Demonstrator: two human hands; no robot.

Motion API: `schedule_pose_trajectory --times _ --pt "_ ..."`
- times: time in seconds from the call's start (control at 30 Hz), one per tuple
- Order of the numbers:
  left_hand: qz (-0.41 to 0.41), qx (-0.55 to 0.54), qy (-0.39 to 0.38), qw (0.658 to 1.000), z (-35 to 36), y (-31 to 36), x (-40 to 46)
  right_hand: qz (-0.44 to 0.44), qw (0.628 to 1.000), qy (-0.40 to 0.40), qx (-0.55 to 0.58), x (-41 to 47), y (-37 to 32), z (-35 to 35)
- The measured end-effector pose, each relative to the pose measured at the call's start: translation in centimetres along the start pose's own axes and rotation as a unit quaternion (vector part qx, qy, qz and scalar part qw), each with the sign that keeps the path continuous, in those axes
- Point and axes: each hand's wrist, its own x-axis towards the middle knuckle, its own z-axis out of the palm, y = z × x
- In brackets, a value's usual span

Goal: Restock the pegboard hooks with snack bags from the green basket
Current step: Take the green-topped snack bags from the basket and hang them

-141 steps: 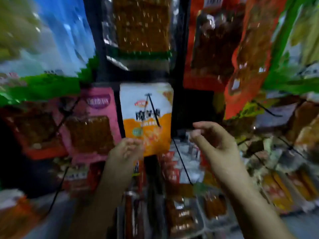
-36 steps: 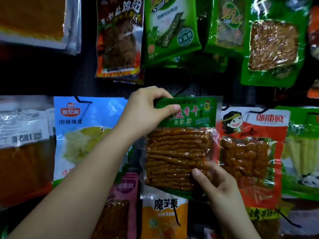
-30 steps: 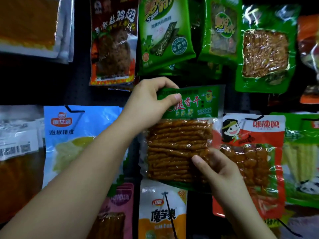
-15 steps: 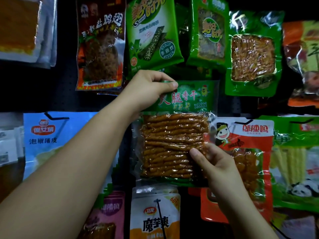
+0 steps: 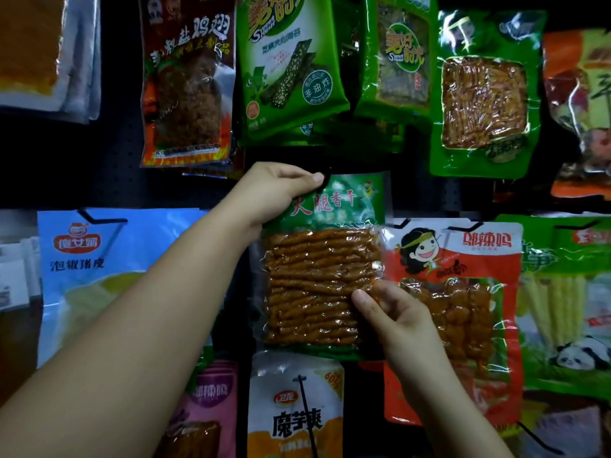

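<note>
The green snack bag [image 5: 322, 269] is held flat at the middle of the pegboard [image 5: 115, 180]. Its top corner is pinched by the left hand [image 5: 274, 193] at 12 o'clock, and its side by the right hand [image 5: 393, 312] at 4 o'clock. If the hook [image 5: 325, 176] is missed, the bag could be dropped. "火腿香干" is printed on it; "邬辣妈" is read at 3 o'clock.

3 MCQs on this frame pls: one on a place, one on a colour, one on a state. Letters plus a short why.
1. The left hand grips the green-topped bag at:
A. its top edge
B. its bottom corner
C. its right side

2. The bag hanging left of the forearm is:
A. purple
B. blue
C. black

3. The right hand:
A. hangs idle
B. holds the bag's lower right part
C. grips a hook

A: fingers pinch the green header.
B: blue bag beside the arm.
B: thumb lies across the clear window.
</note>
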Motion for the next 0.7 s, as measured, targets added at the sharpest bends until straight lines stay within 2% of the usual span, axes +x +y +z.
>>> schedule_pose_trajectory --times 0.13,0.27,0.47,0.7 --pt "0.060 0.041 0.084 0.994 0.0 -1.7 -0.2 0.010 1.000 0.006 0.015 0.7 0.9 0.2" --pt "0.036 0.034 0.145 0.988 -0.6 -4.2 -0.6 0.030 0.999 0.031 0.015 1.6 2.0 0.7" --pt "-0.033 -0.040 0.152 0.987 0.0 -9.1 -0.9 0.049 0.995 0.075 -0.032 4.0 4.9 1.3" --pt "-0.029 0.056 0.196 0.979 0.5 -12.3 1.6 0.054 0.972 0.144 -0.178 8.3 7.8 2.1"
